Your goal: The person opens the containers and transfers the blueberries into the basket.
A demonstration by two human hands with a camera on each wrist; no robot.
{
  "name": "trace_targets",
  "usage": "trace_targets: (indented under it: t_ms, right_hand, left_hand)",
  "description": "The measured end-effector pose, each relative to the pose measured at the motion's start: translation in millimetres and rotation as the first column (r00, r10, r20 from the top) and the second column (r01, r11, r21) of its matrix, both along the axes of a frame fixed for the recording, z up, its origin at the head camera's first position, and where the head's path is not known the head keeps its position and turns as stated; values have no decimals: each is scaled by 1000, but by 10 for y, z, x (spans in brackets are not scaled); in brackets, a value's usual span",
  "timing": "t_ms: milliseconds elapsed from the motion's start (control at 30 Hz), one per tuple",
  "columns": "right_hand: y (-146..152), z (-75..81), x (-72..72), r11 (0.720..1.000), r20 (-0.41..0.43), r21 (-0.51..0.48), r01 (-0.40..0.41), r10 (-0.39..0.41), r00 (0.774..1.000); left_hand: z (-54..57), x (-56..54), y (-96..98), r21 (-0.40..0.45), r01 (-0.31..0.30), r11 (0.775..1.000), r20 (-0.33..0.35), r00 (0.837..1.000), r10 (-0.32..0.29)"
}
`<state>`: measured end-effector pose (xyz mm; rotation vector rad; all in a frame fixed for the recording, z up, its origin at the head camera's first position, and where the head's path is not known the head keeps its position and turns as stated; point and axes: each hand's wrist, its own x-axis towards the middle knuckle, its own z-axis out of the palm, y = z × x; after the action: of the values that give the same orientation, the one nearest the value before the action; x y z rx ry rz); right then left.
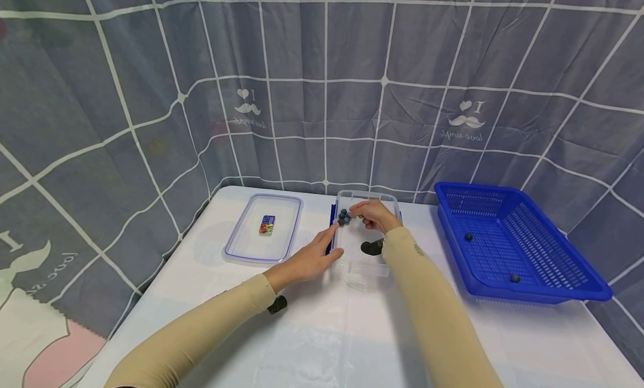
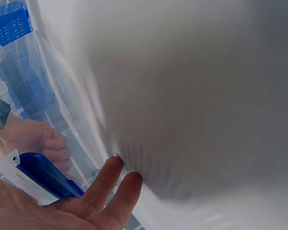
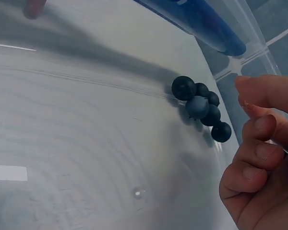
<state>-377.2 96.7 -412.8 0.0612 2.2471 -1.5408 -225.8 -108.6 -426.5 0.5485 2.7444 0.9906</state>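
Several blueberries [image 3: 197, 107] lie clustered in a clear plastic box [image 1: 359, 265], at its far left side in the head view. My right hand [image 1: 374, 214] is over the box, just beside the berries [image 1: 344, 217]. In the right wrist view its fingers [image 3: 264, 127] are loosely bent, with nothing visible between them and a small gap from the berries. My left hand [image 1: 309, 258] is at the box's left side, fingers extended. A blue latch [image 2: 48, 175] is right by that hand in the left wrist view.
A clear lid [image 1: 246, 242] with a blue rim and a colourful label [image 1: 267, 225] lies left of the box. To the right stands a blue basket [image 1: 453, 259] holding two blueberries [image 1: 515, 278]. A grey checked curtain [image 1: 352, 108] hangs behind the white table [image 1: 322, 343].
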Motion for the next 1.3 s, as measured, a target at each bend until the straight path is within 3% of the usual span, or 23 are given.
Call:
trace_targets:
  t_ms: [433, 667, 1300]
  right_hand:
    - [-4, -144, 11, 997, 45, 68, 32, -35, 998]
    - [-14, -164, -8, 996, 20, 73, 51, -53, 998]
    - [-76, -271, 2, 994, -40, 92, 65, -61, 997]
  left_hand:
    - [-2, 4, 12, 4, 21, 1000, 15, 1000, -21]
    - [39, 2, 20, 0, 14, 1000, 3, 1000, -14]
    - [-8, -10, -20, 3, 16, 1000, -14, 1000, -16]
